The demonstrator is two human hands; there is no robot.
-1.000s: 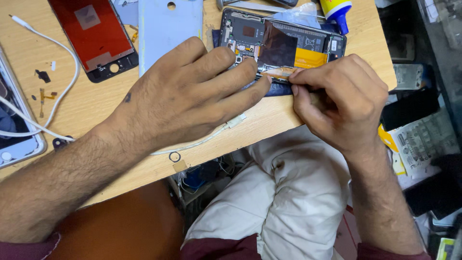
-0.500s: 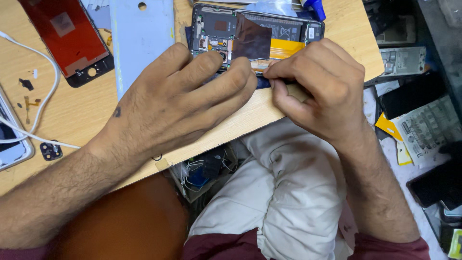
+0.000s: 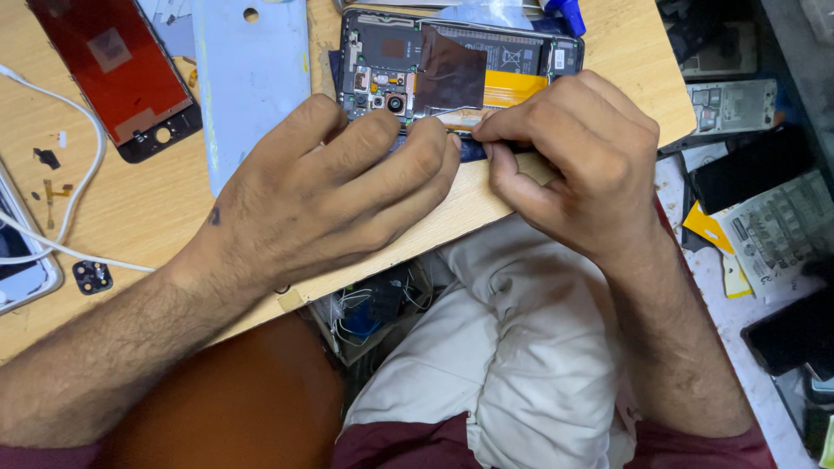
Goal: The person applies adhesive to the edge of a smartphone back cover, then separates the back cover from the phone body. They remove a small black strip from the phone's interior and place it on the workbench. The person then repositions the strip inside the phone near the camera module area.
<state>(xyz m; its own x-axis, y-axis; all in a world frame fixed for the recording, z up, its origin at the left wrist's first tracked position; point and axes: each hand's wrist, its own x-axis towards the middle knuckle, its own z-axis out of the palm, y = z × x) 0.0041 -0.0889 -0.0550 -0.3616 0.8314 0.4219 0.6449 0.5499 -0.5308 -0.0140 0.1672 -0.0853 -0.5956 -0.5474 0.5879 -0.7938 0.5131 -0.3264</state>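
An opened smartphone [image 3: 452,65], its back cover off and its camera module, boards and orange flex strip exposed, is lying near the front edge of a light wooden worktable [image 3: 130,200]. The left hand [image 3: 321,191] is lying flat with fingers spread, its fingertips pressing along the phone's near edge, apparently steadying the body against sliding. The right hand [image 3: 573,156] is pinching thumb and forefinger together on a thin dark tool [image 3: 473,149] at that same edge, seemingly working at the seam; what the tip is meeting is hidden beneath the fingers. Beside the phone a pale blue back panel [image 3: 248,78] is resting flat, and farther left a detached display assembly [image 3: 117,74] with a red sheen is lying face up. A white cable [image 3: 78,187] is curving across the wood toward another handset [image 3: 22,260] at the table's left edge, with a small camera bezel [image 3: 91,276] just beside it. Below the tabletop the person's pale trousers [image 3: 512,365] are showing, and on the floor to the right loose phone parts [image 3: 738,104] and printed sheets [image 3: 773,226] are lying scattered.
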